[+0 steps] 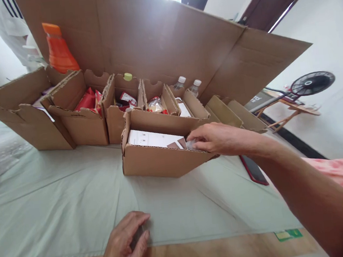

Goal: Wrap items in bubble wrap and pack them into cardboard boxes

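Note:
My right hand (211, 138) reaches into the right end of a cardboard box (162, 161) that stands in front of the row. Its fingers are bent together at a bit of clear plastic (190, 144); the fingertips are partly hidden, so what they grip is unclear. A white carton (153, 139) with brown shapes lies inside the same box, just left of those fingers. My left hand (126, 242) lies low on the green cloth (84, 192), thumb and fingers apart, with nothing in it.
Behind stand several cardboard bins (83, 126) holding red packets (87, 100) and other packs. A tall cardboard panel (151, 34) rises at the back, near an orange bottle (59, 50) and clear bottles (196, 87). At right lie a phone (255, 171) and a fan (313, 83).

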`<state>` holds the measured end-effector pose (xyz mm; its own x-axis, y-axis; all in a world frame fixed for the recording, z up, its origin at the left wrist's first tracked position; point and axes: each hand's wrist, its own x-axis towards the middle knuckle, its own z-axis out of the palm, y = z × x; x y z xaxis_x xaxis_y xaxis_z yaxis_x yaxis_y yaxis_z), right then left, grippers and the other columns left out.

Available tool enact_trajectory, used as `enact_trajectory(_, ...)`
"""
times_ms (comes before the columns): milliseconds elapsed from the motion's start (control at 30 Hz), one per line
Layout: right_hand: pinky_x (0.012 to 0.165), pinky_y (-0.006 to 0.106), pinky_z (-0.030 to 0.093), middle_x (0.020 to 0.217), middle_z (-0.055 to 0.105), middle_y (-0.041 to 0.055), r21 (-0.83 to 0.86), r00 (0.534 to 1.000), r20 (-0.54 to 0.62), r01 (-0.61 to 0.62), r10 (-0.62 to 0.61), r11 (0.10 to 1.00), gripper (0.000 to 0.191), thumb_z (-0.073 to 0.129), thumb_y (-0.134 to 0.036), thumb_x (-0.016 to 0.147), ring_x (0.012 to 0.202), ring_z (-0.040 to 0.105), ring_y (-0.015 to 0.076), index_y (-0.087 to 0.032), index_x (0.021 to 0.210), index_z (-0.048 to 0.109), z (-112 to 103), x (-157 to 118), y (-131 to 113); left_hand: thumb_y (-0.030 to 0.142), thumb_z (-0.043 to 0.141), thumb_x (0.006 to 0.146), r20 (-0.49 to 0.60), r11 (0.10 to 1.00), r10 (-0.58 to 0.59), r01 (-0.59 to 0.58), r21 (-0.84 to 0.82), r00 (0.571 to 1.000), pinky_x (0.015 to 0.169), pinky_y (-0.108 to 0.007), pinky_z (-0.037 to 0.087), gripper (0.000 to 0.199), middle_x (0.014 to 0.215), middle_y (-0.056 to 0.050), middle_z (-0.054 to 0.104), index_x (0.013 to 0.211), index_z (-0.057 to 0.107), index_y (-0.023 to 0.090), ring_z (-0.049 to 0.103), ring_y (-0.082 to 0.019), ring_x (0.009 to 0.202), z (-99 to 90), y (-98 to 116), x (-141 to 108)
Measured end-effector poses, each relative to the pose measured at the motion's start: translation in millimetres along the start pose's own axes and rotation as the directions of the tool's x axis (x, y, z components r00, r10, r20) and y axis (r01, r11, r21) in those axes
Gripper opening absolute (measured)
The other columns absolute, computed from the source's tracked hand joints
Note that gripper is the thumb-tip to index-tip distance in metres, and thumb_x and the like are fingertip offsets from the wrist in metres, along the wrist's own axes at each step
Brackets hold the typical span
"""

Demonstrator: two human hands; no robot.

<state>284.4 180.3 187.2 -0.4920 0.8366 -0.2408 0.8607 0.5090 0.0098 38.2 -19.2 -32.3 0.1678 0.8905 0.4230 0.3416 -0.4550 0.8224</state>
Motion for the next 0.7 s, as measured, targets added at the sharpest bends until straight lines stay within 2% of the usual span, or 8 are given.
enact_trajectory(133, 0.054, 0.027, 0.039, 0.076, 0.076, -0.0014, -0.028, 1.0, 0.003, -0.019, 0.019, 0.999, 0.02, 0.062, -0.021, 0.081, 0.067, 0.067, 0.0176, -0.029, 0.087, 0.08, 1.7, 2.7, 1.2, 0.015, 0.058, 0.091, 0.0, 1.0, 0.014, -0.014, 0.006, 1.0, 0.072, -0.021, 0.065, 0.031, 0.097, -0.003, 0.079, 0.117, 0.066, 0.03, 0.078, -0.018, 0.084, 1.4, 0.3, 1.9)
enact_trajectory(200, 0.055, 0.027, 0.039, 0.077, 0.076, -0.0018, -0.03, 0.99, -0.122, -0.071, 0.067, 0.997, 0.021, 0.064, -0.024, 0.081, 0.068, 0.068, 0.0185, -0.029, 0.094, 0.08, 0.3, -8.1, -1.8, 0.016, 0.059, 0.092, 0.013, 1.0, 0.014, -0.014, 0.011, 1.0, 0.075, -0.022, 0.065, 0.03, 0.099, -0.003, 0.079, 0.116, 0.068, 0.031, 0.079, -0.018, 0.087, -4.5, -2.3, 1.0)
enact_trajectory(267, 0.057, 0.029, 0.041, 0.076, 0.076, -0.0018, 0.042, 0.927, -0.347, -0.135, 0.141, 0.99, 0.022, 0.063, -0.029, 0.085, 0.067, 0.066, 0.0181, -0.027, 0.101, 0.079, 1.7, -31.5, -2.2, 0.021, 0.061, 0.093, 0.02, 0.999, -0.014, 0.013, 0.047, 1.0, 0.079, -0.024, 0.065, 0.026, 0.102, -0.003, 0.079, 0.114, 0.07, 0.031, 0.079, -0.019, 0.091, -18.1, -7.0, -0.3)
enact_trajectory(333, 0.059, 0.03, 0.044, 0.077, 0.075, -0.0011, 0.174, 0.799, -0.556, -0.158, 0.23, 0.972, 0.021, 0.062, -0.034, 0.09, 0.065, 0.065, 0.0172, -0.026, 0.101, 0.077, 11.6, -62.2, 0.8, 0.029, 0.063, 0.094, -0.017, 0.988, -0.107, 0.108, 0.113, 0.994, 0.082, -0.027, 0.065, 0.023, 0.109, -0.004, 0.078, 0.115, 0.071, 0.032, 0.078, -0.021, 0.095, -37.7, -12.2, 1.6)
enact_trajectory(433, 0.062, 0.031, 0.05, 0.086, 0.076, 0.0016, 0.376, 0.632, -0.689, -0.109, 0.356, 0.92, 0.02, 0.063, -0.037, 0.092, 0.069, 0.065, 0.0178, -0.025, 0.1, 0.075, 48.5, -96.8, 5.5, 0.044, 0.062, 0.095, -0.17, 0.937, -0.291, 0.317, 0.149, 0.941, 0.085, -0.035, 0.066, 0.041, 0.13, -0.007, 0.071, 0.136, 0.062, 0.034, 0.075, -0.025, 0.105, -65.7, -18.2, 20.5)
enact_trajectory(500, 0.061, 0.031, 0.052, 0.093, 0.076, 0.0035, 0.492, 0.631, -0.658, -0.051, 0.41, 0.869, 0.02, 0.065, -0.036, 0.091, 0.072, 0.066, 0.0185, -0.023, 0.104, 0.072, 84.0, -98.3, 1.3, 0.048, 0.063, 0.094, -0.247, 0.925, -0.329, 0.364, 0.111, 0.911, 0.093, -0.043, 0.063, 0.062, 0.146, -0.01, 0.061, 0.152, 0.046, 0.034, 0.067, -0.03, 0.122, -74.4, -20.3, 46.9)
enact_trajectory(600, 0.057, 0.03, 0.052, 0.101, 0.074, 0.0069, 0.624, 0.7, -0.578, 0.048, 0.419, 0.78, 0.027, 0.067, -0.033, 0.089, 0.076, 0.067, 0.0198, -0.02, 0.112, 0.066, 134.3, -71.9, -18.9, 0.049, 0.068, 0.09, -0.204, 0.951, -0.301, 0.31, 0.013, 0.932, 0.106, -0.051, 0.055, 0.076, 0.156, -0.014, 0.051, 0.157, 0.036, 0.03, 0.054, -0.033, 0.139, -66.8, -21.9, 95.5)
enact_trajectory(700, 0.06, 0.031, 0.054, 0.101, 0.071, 0.0097, 0.656, 0.623, -0.634, 0.12, 0.458, 0.745, 0.021, 0.063, -0.029, 0.092, 0.085, 0.067, 0.0224, -0.019, 0.11, 0.061, 163.7, -47.8, -40.6, 0.048, 0.07, 0.088, -0.098, 0.944, -0.314, 0.3, -0.14, 0.944, 0.102, -0.045, 0.057, 0.068, 0.144, -0.016, 0.061, 0.147, 0.048, 0.022, 0.062, -0.03, 0.13, -44.9, -20.9, 125.0)
